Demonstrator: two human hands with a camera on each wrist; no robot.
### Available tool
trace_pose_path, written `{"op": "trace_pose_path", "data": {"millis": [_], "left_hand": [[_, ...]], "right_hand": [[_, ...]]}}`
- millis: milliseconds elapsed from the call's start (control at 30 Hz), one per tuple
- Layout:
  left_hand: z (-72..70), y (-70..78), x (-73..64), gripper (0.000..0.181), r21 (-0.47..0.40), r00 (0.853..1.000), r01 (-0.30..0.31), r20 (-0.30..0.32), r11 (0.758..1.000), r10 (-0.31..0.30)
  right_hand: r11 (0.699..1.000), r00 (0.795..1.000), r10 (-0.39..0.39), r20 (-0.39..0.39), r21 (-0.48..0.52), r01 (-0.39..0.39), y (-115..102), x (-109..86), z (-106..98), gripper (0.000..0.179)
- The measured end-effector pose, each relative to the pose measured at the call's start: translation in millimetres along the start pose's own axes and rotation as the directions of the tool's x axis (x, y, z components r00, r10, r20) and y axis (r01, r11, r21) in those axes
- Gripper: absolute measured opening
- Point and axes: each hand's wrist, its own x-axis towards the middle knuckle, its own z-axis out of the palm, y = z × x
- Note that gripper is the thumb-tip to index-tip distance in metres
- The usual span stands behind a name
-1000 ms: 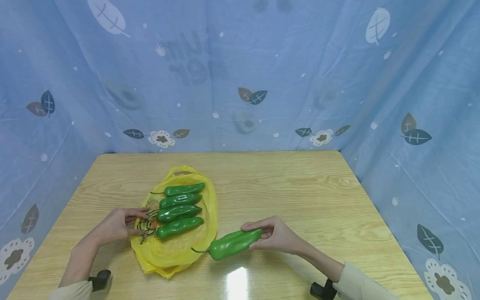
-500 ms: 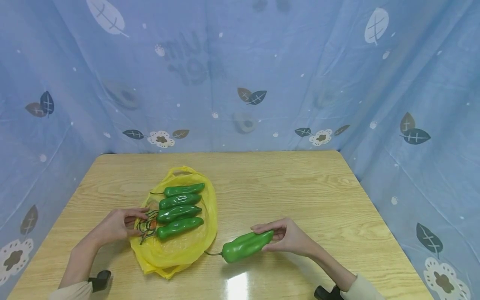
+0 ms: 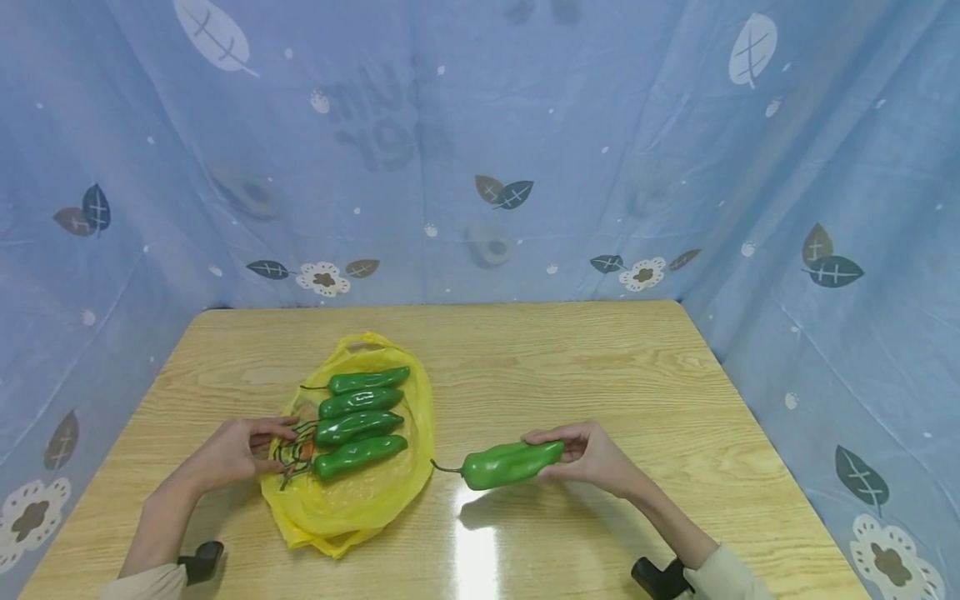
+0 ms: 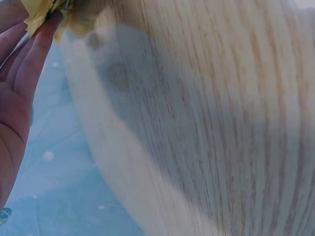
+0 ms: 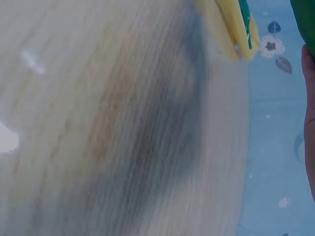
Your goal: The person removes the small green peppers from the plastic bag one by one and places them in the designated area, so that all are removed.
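Note:
A long green pepper (image 3: 510,465) is held by its tip in my right hand (image 3: 588,457), its thin stem pointing left toward the bag. A shadow lies beneath it on the table. To the left a yellow plastic bag (image 3: 375,512) lies spread out with its mouth wide. Several more green peppers (image 3: 360,455) lie in it side by side, stems to the left. My left hand (image 3: 240,450) grips the bag's left edge, beside the stems. In the left wrist view its fingers (image 4: 37,61) reach up to the yellow plastic; the right wrist view shows only a slice of the held pepper (image 5: 306,22).
The wooden table (image 3: 600,358) extends behind and to the right of the hands. A blue patterned curtain (image 3: 480,150) closes off the back and both sides. Light glares on the tabletop near the front middle. Each wrist wears a black device (image 3: 201,562).
My right hand has carried the pepper rightward, away from the bag, and then slightly farther back. The left hand, the bag and the peppers in it have stayed in place.

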Motion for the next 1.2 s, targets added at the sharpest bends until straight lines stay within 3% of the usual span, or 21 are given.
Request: {"op": "trace_pose_path", "data": {"millis": [633,1200], "left_hand": [[0.2,-0.7,-3.4,0.043,0.008,1.000,-0.004,0.008,1.000,0.004],[0.0,1.0,-1.0,0.044,0.007,1.000,-0.006,0.004,1.000,0.006]], "right_hand": [[1.000,0.998,-0.015,-0.062,-0.020,0.014,8,20.1,-23,0.045],[0.999,0.996,0.038,-0.076,-0.026,-0.040,12,36.7,-42,0.045]]}}
